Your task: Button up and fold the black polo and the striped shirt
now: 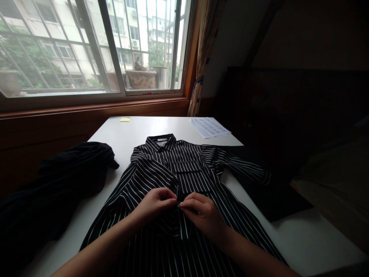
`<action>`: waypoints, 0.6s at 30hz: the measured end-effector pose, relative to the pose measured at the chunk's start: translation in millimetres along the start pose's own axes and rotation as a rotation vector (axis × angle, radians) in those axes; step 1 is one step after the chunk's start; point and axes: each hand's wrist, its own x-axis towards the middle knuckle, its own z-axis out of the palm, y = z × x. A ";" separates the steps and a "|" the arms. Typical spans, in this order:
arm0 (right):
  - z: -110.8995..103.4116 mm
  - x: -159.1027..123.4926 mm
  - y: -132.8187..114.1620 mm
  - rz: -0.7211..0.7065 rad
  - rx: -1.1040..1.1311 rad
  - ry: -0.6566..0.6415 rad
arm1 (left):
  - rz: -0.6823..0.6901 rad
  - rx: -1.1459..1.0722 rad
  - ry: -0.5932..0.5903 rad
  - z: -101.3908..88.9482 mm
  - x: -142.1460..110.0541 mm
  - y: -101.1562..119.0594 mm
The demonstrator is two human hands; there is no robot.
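A black shirt with white stripes [188, 179] lies face up on the white table, its collar toward the window. One sleeve is folded over the chest on the left, and the other stretches out to the right. Both hands meet at the middle of the front. My left hand [160, 200] pinches the cloth at the front edge. Close beside it, my right hand [201, 213] is closed in a pinch on the same edge. Something small and pale, perhaps a button, shows between the fingertips.
Dark bunched cloth [77, 169] lies at the table's left side. Printed sheets [210, 127] and a yellow sticky pad [125, 119] rest near the far edge of the white table [100, 132]. Dark flat material [276, 202] lies under the right sleeve. A barred window [121, 46] stands behind.
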 end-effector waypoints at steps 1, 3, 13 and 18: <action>0.5 -0.4 -0.3 -0.017 -0.008 0.000 | 0.003 0.001 0.003 0.4 0.0 0.1; 1.3 -0.9 -1.0 -0.046 -0.023 -0.004 | 0.003 -0.002 0.006 1.0 0.0 0.0; 2.0 -0.1 -0.5 -0.020 -0.082 -0.042 | 0.037 0.037 -0.022 0.5 -0.7 -1.6; 0.9 0.9 -0.9 0.066 0.032 -0.065 | 0.035 0.050 -0.046 0.3 -0.4 -3.6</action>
